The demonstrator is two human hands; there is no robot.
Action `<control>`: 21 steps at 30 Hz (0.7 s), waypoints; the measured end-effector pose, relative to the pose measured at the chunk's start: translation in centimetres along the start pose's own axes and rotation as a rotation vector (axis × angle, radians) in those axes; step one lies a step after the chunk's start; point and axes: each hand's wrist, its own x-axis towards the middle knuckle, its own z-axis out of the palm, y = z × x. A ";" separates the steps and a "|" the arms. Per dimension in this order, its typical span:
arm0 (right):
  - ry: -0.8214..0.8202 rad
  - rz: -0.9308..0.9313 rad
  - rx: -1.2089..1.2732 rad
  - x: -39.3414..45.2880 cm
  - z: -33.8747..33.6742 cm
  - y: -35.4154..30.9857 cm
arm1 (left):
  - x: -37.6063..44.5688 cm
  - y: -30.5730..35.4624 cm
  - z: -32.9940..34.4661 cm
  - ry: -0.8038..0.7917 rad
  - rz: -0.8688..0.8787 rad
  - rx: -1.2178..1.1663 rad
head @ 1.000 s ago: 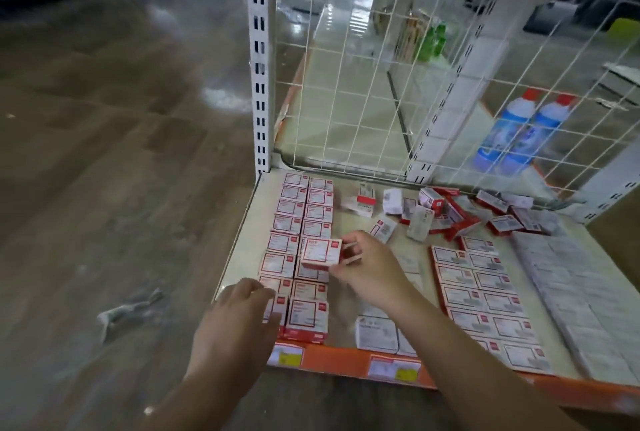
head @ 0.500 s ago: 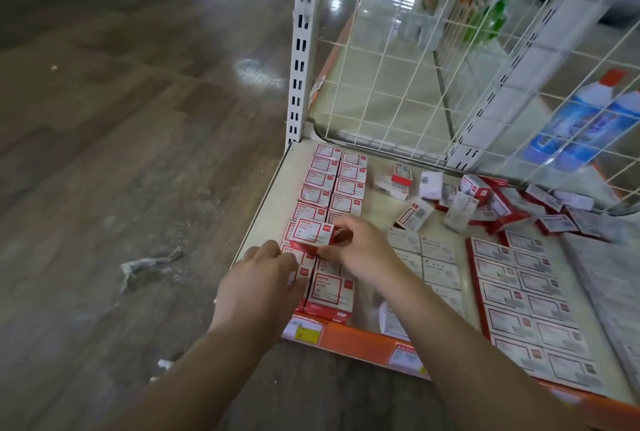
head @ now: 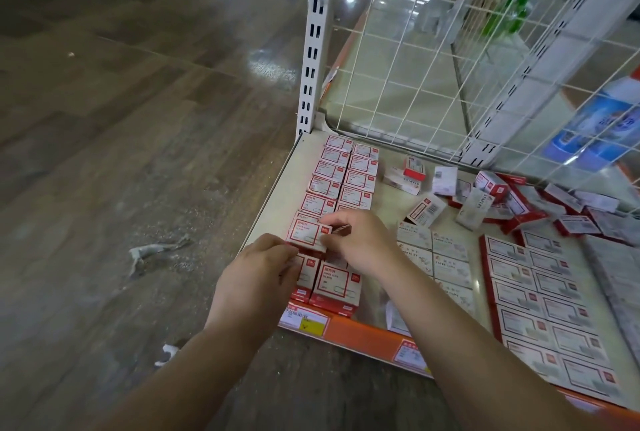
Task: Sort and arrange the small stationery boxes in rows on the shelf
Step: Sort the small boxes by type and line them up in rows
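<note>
Two rows of small red-and-white stationery boxes (head: 346, 174) run front to back along the shelf's (head: 294, 167) left side. My right hand (head: 360, 240) pinches one such box (head: 306, 234) and holds it over the near part of the left row. My left hand (head: 259, 275) rests on the boxes at the front of that row, fingers curled over their left edge and touching the held box's corner. A loose heap of boxes (head: 485, 195) lies at the back middle. White boxes (head: 433, 257) lie in rows right of my right hand.
More red-and-white boxes (head: 540, 295) fill rows at the right front. The shelf's orange front lip (head: 363, 333) carries price labels. A white slotted upright (head: 317, 39) and wire mesh back (head: 450, 60) close the rear. Blue bottles (head: 595, 129) stand behind the mesh. Wooden floor lies left.
My right hand has carried the box leftward from the second row over the left row. My left hand has moved up to meet it. The camera view has shifted left.
</note>
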 end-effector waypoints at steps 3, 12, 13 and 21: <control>-0.020 -0.004 -0.010 -0.1 0.1 0.0 | -0.1 0.0 0.1 0.005 0.011 0.005; -0.014 0.001 0.005 -0.2 0.5 0.1 | -0.1 0.0 0.1 -0.017 0.004 -0.002; -0.011 -0.001 0.007 -0.3 0.5 0.1 | -0.2 0.0 0.1 -0.014 -0.002 -0.007; -0.001 -0.009 0.005 -0.4 0.8 0.2 | -0.4 0.2 0.2 0.009 -0.030 -0.007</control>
